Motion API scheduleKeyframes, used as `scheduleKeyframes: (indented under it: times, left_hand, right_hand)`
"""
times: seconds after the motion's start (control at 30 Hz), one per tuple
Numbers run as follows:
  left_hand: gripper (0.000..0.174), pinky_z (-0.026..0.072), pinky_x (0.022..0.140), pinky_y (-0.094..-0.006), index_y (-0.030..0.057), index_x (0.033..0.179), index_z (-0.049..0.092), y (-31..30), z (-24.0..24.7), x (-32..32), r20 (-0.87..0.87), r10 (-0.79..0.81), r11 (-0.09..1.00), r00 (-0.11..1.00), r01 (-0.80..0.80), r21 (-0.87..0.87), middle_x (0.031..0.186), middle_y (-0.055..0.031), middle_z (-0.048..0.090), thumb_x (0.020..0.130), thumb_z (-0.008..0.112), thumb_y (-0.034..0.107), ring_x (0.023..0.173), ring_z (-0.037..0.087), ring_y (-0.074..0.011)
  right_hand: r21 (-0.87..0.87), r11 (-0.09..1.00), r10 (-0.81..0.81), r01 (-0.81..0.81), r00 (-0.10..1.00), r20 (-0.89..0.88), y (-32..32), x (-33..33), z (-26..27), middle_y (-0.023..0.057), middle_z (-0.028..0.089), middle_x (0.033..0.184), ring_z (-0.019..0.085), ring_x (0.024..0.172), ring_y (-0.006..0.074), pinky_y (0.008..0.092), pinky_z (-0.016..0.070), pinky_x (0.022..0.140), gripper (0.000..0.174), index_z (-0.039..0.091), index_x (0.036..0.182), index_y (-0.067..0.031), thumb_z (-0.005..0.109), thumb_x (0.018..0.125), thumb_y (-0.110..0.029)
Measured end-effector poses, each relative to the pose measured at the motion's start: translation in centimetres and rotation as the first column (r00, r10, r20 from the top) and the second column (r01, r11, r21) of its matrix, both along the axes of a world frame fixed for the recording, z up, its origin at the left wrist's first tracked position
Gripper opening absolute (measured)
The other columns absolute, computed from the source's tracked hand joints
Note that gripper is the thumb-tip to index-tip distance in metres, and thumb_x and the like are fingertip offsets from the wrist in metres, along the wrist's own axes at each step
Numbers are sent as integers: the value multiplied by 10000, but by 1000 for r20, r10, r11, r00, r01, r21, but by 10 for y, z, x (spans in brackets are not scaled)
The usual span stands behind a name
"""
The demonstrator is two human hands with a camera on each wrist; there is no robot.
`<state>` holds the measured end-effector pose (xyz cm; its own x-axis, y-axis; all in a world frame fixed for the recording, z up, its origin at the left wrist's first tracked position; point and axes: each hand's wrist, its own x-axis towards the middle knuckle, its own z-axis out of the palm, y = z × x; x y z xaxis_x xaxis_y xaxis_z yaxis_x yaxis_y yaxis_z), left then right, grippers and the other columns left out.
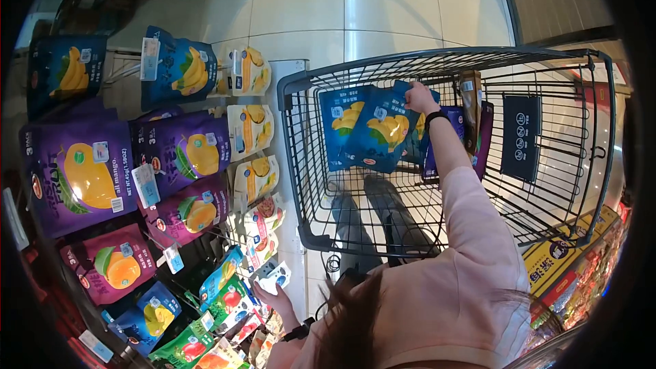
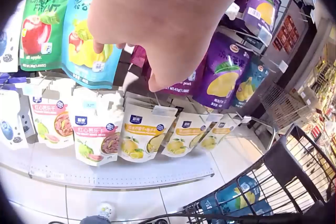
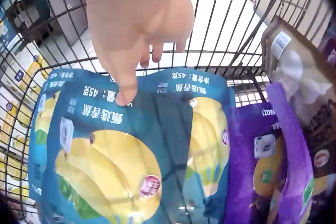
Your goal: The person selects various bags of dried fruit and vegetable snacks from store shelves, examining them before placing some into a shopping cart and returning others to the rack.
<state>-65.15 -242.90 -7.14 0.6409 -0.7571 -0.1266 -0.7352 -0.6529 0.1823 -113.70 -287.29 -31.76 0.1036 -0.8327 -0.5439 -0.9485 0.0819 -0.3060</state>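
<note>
In the head view, the right hand [image 1: 421, 99] is inside the shopping cart [image 1: 307, 229], at the top edge of a teal banana bag [image 1: 379, 130]. The right wrist view shows that hand [image 3: 139, 29] pinching the edge of the front teal bag [image 3: 105, 155], thumb on its face; the index finger is hidden. Another teal bag [image 3: 207, 145] stands behind. The left hand [image 1: 275, 298] is by the hanging snack bags at the shelf, holding nothing. In the left wrist view that hand [image 2: 157, 19] hovers before a blue bag [image 2: 84, 50] and magenta bags, fingers loosely bent.
Purple bags [image 3: 252, 161] and a brown bag [image 3: 299, 71] stand beside the teal ones in the cart. Purple mango bags [image 1: 85, 178] hang on the rack at the left. White fruit bags [image 2: 97, 134] hang above a pale shelf base [image 2: 121, 178]. Yellow boxes [image 1: 553, 266] lie beyond the cart.
</note>
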Motion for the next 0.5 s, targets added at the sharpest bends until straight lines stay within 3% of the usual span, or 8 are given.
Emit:
scheduleKeyframes:
  times: [0.17,0.27,0.3,0.4,0.43,0.5]
  left_hand:
    - [637,240,947,-489,51,1286,271,17,-11,0,15,55,993,998,-57,99,1271,-266,231,744,591,150,1172,247,-421]
    - [617,239,941,-492,70,1280,296,21,-9,0,15,19,991,1000,-20,136,1280,-266,223,745,588,163,1168,253,-418]
    - [612,237,943,-489,76,1278,298,21,-8,-1,-2,36,989,999,-36,144,1279,-265,223,745,586,158,1172,246,-416]
    - [596,231,951,-480,86,1266,307,21,-11,-3,-44,85,984,995,-77,159,1287,-257,213,739,583,126,1185,224,-408]
    - [582,227,955,-480,81,1258,319,16,-10,-6,-66,101,984,993,-90,155,1289,-255,211,740,580,124,1189,220,-408]
    - [552,228,958,-478,71,1240,344,6,-11,-9,-86,105,985,991,-92,144,1290,-252,211,740,576,121,1194,218,-408]
  right_hand:
    - [234,963,-108,131,988,-106,-18,1,-3,122,262,1343,199,1257,304,505,201,987,302,634,819,-165,725,591,-341]
    - [309,937,-150,161,987,-59,-15,2,9,114,261,1337,226,1241,300,508,207,979,366,649,857,-180,718,577,-405]
    - [265,963,-32,52,996,-79,-12,2,10,111,351,1272,286,1199,295,504,219,970,438,658,873,-183,710,552,-477]
    - [278,920,333,-277,927,-175,5,16,11,133,441,1163,354,1130,308,463,272,940,475,665,831,-180,718,497,-514]
    - [263,883,433,-390,891,-134,14,19,8,121,504,1029,408,1062,298,451,327,875,550,666,837,-155,706,461,-553]
    - [131,849,525,-512,843,-112,46,28,-15,107,508,968,436,1001,284,402,370,813,611,672,806,-112,680,442,-603]
